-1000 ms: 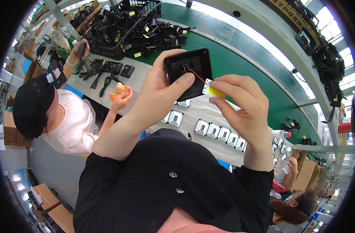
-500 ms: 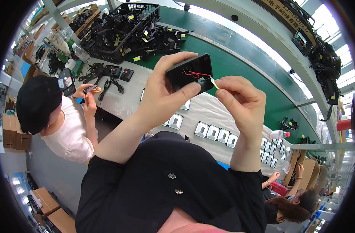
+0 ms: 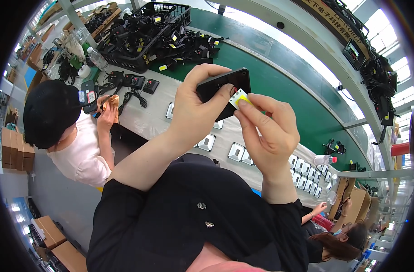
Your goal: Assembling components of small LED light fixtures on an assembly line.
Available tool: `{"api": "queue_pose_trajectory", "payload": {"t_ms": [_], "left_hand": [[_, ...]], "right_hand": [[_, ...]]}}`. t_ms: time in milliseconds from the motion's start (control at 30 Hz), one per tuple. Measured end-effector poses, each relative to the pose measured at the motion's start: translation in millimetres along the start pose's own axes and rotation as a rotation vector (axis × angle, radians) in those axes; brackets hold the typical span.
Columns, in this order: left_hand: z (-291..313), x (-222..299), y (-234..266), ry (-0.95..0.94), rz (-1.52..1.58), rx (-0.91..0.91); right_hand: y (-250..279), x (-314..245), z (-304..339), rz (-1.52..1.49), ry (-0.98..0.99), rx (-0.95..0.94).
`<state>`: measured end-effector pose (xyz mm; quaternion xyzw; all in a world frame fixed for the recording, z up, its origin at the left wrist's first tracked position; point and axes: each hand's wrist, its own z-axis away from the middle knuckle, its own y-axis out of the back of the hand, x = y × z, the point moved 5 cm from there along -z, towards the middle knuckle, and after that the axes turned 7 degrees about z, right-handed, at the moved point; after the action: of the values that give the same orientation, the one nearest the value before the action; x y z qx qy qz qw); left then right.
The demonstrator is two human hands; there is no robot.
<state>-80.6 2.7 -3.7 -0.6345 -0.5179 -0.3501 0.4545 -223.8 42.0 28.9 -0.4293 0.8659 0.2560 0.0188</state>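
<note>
My left hand [image 3: 189, 105] grips a shallow black plastic housing [image 3: 243, 80] from its left side, its open face tilted toward me. The left thumb reaches inside, over the wires [image 3: 235, 89], which are mostly hidden now. Between thumb and fingers, my right hand [image 3: 272, 131] pinches a small white LED board [image 3: 234, 98] with a yellow patch. That board sits at the housing's right edge, its flat face turned up; whether it touches the housing I cannot tell. Below the hands, framed silver reflectors [image 3: 237, 152] lie in rows on the table.
A black crate [image 3: 139, 59] heaped with cabled black units stands at the far left, more units beside it on the green surface [image 3: 279, 86]. A co-worker in a black cap [image 3: 50, 113] works at left, another person [image 3: 347, 242] at lower right. A bottle [image 3: 324, 159] lies at right.
My right hand has moved left and lower, and the LED board has turned from edge-on to face-up. My left thumb has shifted into the housing, over the red wire.
</note>
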Motion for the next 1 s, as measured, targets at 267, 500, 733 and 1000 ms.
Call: {"api": "queue_pose_trajectory", "payload": {"t_ms": [267, 500, 733, 1000], "left_hand": [[16, 16, -4, 0.176, 0.387, -0.247], [24, 22, -7, 0.172, 0.406, -0.298], [29, 25, -11, 0.168, 0.368, -0.322], [32, 28, -14, 0.100, 0.320, -0.284]], "right_hand": [[-8, -8, -5, 0.006, 0.047, 0.056], [-9, -13, -6, -0.010, 0.055, 0.100], [-8, -15, -4, -0.022, 0.024, 0.116], [-5, -18, -3, -0.059, -0.041, 0.051]]}}
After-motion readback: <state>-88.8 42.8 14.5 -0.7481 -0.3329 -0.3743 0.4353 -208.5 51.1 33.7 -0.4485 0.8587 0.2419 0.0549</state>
